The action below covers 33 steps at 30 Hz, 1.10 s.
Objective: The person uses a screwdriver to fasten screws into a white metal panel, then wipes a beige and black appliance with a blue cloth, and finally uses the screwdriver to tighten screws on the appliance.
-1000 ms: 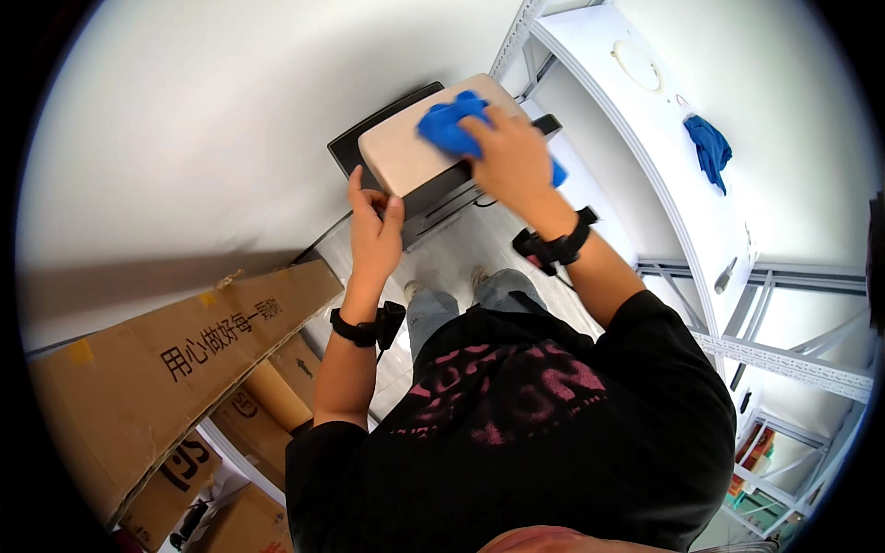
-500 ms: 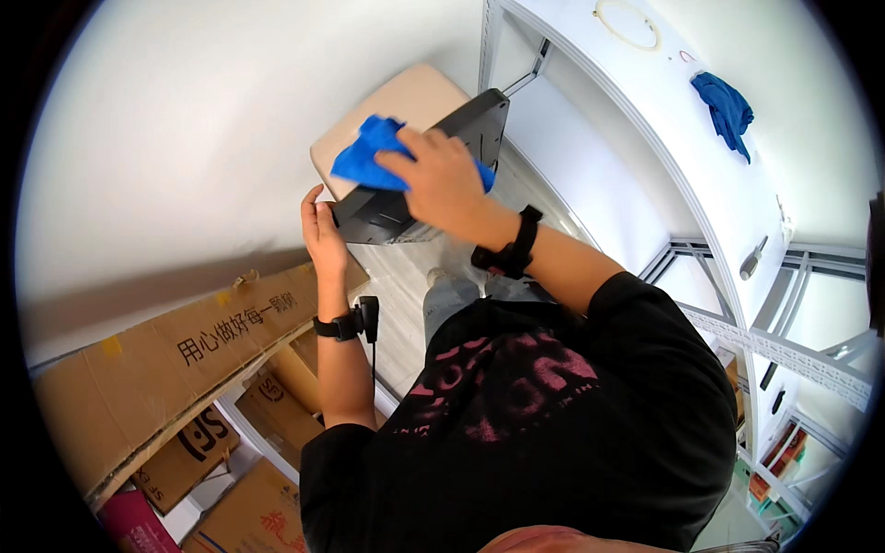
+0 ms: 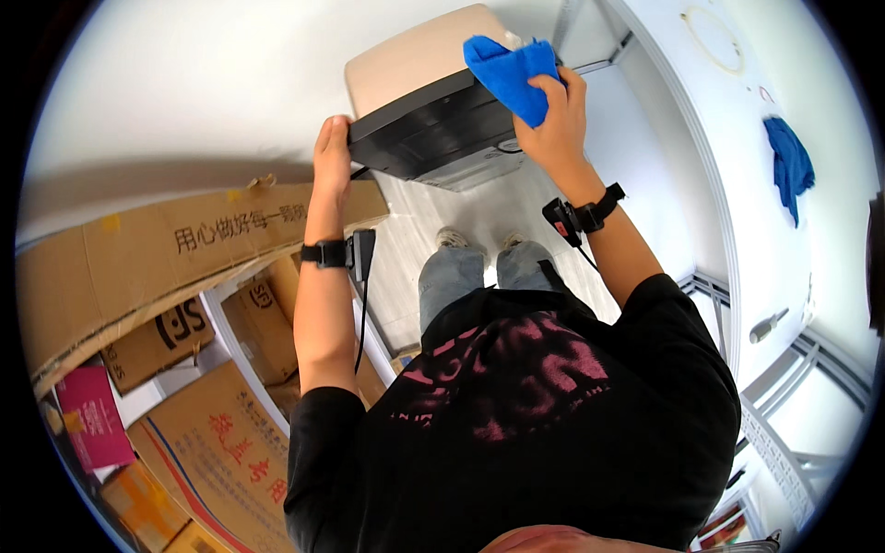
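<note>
A wide black panel-like device (image 3: pixel 433 129), with a thick edge and a dark recessed face, is held tilted in front of me; its exact kind is unclear. My left hand (image 3: pixel 332 155) grips its left end, fingers closed at the edge. Near the right end, my right hand (image 3: pixel 559 124) is closed on a blue cloth (image 3: pixel 512 78). The cloth lies bunched over the device's upper right corner and hides it. Behind the device stands a padded beige seat (image 3: pixel 415 57), partly covered by it.
At the left, a long cardboard box (image 3: pixel 147 240) lies above a shelf of brown cartons (image 3: pixel 212 452) and a magenta box (image 3: pixel 94 419). A white metal-framed unit (image 3: pixel 687 120) rises at the right, with a second blue cloth (image 3: pixel 788 170) and a grey-handled tool (image 3: pixel 767 326) on it.
My right hand and the cloth have moved from the device's middle to its right end. The device now faces me more squarely and sits farther up in view.
</note>
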### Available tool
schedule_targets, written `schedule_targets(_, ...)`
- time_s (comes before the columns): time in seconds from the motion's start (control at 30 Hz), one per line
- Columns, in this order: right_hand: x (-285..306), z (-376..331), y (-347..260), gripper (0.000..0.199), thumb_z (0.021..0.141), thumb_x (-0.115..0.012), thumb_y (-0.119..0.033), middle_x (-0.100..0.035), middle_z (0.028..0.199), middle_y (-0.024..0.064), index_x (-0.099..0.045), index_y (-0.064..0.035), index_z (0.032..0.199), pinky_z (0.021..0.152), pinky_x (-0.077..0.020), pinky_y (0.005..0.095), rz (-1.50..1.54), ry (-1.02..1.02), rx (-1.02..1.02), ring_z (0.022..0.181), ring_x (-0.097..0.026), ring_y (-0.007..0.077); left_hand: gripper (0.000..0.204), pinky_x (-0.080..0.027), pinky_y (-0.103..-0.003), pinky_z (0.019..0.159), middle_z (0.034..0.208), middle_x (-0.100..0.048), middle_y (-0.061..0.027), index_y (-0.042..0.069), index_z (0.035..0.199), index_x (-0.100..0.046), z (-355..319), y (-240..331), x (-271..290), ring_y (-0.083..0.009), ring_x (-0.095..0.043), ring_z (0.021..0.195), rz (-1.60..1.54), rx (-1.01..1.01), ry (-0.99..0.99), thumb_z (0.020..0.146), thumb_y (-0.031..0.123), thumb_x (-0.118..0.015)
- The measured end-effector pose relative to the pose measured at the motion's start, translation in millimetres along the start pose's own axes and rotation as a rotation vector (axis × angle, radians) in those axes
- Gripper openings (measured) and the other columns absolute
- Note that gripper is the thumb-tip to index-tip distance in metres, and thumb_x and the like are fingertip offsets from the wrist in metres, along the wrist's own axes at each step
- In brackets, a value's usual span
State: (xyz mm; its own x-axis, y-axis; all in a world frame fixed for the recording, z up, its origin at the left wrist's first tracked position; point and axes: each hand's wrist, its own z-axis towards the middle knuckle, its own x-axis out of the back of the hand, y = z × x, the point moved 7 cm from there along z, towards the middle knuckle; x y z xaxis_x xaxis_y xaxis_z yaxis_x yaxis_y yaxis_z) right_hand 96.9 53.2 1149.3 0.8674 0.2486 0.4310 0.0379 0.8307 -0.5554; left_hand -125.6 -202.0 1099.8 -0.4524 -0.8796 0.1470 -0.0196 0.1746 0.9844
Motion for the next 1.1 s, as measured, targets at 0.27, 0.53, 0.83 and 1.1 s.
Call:
schedule_targets(0.27,-33.3,-63.0,-13.3,0.050,0.063,-0.075,-0.008,-0.043,0.112,0.0168,-0.054,-0.0174,0.108,0.081,-0.0437,0.0476,0.005,-0.012,0.068,0.099,-0.048,0.0403,0.031,-0.036,-0.025,0.079,0.083,-0.049,0.0034,0.008,0.092,-0.055,-21.7,4.5,-26.3,-0.0090,-0.042,0.081,0.088,0.037,-0.127,0.101,0.033,-0.039)
schedule_targets(0.53,-85.1,-91.9,-82.2,0.054,0.063,-0.071,-0.010,-0.045,0.105,0.0111,-0.062,-0.0285,0.113,0.076,-0.0440,0.0430,0.011,-0.265,0.150,0.091,-0.048,0.0326,0.028,-0.038,-0.025,0.078,0.084,-0.048,0.0028,0.010,0.094,-0.051,-20.1,11.0,-42.3,-0.0092,-0.041,0.081,0.104,0.062,-0.201,0.101,0.034,-0.039)
schedule_targets(0.83,-87.2,-86.8,-70.1,0.064,0.063,-0.067,-0.001,-0.049,0.100,0.0114,-0.064,-0.0310,0.120,0.076,-0.0464,0.0392,0.020,-0.282,0.137,0.089,-0.052,0.0293,0.030,-0.038,-0.024,0.074,0.083,-0.047,0.0029,0.009,0.096,-0.052,-13.2,12.5,-51.5,-0.0083,-0.040,0.079,0.136,0.034,-0.144,0.101,0.035,-0.039)
schedule_targets(1.1,-13.9,-71.9,46.4,0.065,0.058,-0.072,-0.003,-0.051,0.109,0.0207,-0.064,-0.0251,0.118,0.083,-0.0471,0.0439,-0.158,-0.003,-0.162,0.098,-0.053,0.0391,0.033,-0.035,-0.023,0.072,0.081,-0.043,0.0033,0.007,0.093,-0.050,-0.4,10.7,-39.7,-0.0084,-0.036,0.076,0.223,-0.086,-0.128,0.101,0.036,-0.038)
